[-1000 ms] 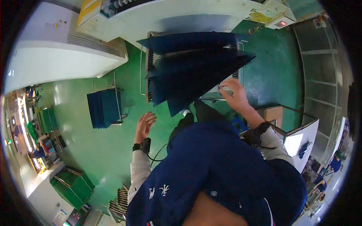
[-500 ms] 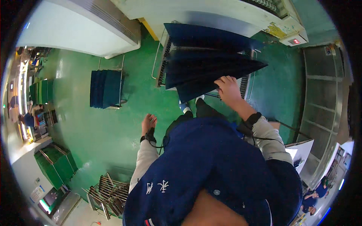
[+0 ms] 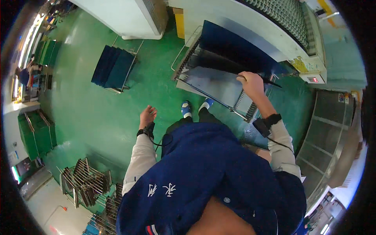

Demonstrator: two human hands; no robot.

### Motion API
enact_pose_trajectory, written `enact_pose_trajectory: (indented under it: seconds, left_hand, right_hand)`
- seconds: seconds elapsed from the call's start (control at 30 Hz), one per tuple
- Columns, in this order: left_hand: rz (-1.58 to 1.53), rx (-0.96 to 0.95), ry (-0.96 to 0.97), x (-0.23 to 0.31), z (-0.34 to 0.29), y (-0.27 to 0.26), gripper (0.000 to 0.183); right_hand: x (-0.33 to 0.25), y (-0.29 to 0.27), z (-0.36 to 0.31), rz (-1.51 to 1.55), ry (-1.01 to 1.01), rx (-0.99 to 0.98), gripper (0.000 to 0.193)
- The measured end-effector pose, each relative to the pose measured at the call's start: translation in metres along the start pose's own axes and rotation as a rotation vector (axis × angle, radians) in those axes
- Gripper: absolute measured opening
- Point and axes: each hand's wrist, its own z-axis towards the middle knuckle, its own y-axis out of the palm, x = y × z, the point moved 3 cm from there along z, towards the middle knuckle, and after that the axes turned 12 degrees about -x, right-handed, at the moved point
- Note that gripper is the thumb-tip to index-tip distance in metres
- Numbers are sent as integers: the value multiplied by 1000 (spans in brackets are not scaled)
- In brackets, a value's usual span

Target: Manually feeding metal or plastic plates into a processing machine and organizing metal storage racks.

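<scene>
right hand [image 3: 250, 84] fingers pinching dark sheet [image 3: 235, 51] on wire rack [image 3: 219, 84], upper middle; seemingly mid-sorting; left hand [image 3: 148, 116] loosely spread, empty

Dark blue flat panel [image 3: 235, 49]: large, thin, rectangular, tilted, leaning in wire rack [image 3: 184, 58] on green floor, beside white machine. Lower edge down among rack's wires, near corner pinched by right hand [image 3: 250, 83]. Second panel [image 3: 213, 84] in front of it: greyish-blue, glossy, lying flatter, sloping toward person's feet. Rack: metal wire frame, toothed slots along sides. Left hand [image 3: 147, 116]: open, fingers spread, hanging free over floor, touching nothing.
</scene>
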Motion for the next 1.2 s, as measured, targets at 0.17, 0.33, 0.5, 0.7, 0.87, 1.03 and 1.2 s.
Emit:
enact_pose_trajectory:
  seconds: [0.17,0.33,0.5,0.7,0.87,1.03,1.2]
  left_hand:
    - [10,13,-32,-16,12,-30,37]
    - [-10,-8,-61,-16,20,-25,33]
    - [248,-62,-61,12,9,27,32]
    - [459,-376,-146,56,-9,126,48]
    - [518,-407,-120,74,-9,171,52]
    - [469,-397,-62,71,8,164,46]
    - [326,-233,-77,55,-2,116,34]
  right_hand:
    - [-19,14,-6,-46,13,-7,18]
    - [-35,44,-21,-47,-123,-11,19]
    - [-34,53,-46,0,-152,-3,25]
    - [-45,32,-49,62,-126,3,22]
    - [-36,-9,-32,278,-130,56,29]
    - [27,-67,8,53,-106,436,22]
    - [83,-92,60,18,-31,423,33]
